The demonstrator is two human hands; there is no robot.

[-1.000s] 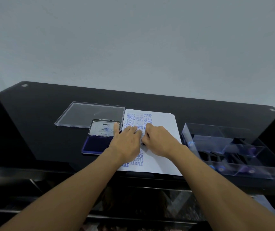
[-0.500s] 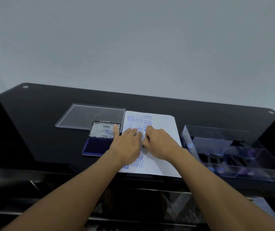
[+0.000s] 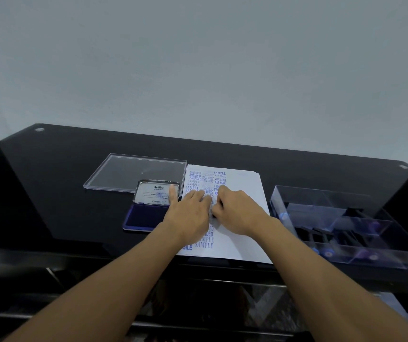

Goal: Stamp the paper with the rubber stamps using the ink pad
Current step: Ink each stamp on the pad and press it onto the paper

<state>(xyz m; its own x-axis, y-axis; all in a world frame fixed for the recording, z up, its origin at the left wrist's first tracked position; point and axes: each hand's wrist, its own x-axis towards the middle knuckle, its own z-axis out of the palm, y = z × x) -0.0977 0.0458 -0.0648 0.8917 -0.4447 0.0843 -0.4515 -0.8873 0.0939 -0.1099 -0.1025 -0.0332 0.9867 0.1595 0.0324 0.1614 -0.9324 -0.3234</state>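
The paper lies flat on the black bench, mid frame, & both grips sit on top of it. The L grip lies flat on the paper's left part w/ fingers straight & a bit spread. One finger sticks out left, past the paper's edge & over the ink pad's lid. The R grip sits just right of it, knuckles up, fingers curled down onto the paper. The two grips are v. close at the fingertips.

The paper is white w/ rows of blue stamped words down its left part: SAMPLE, AMENDED, AIR MAIL. Its right part is bare. The ink pad is just left of the paper & open: the dark blue pad is lower in the pic, the shiny lid w/ "Artline" on it is above.

Hard to see: a small dark bit shows btw the grips, but I can't tell what it is, so I can't tell if the R grip pinches anything. The grips hide the mid rows of words. At the right of the frame a clear box w/ little rooms holds stamps w/ purple ends, all blurry. A flat clear cover lies up & left of the ink pad.
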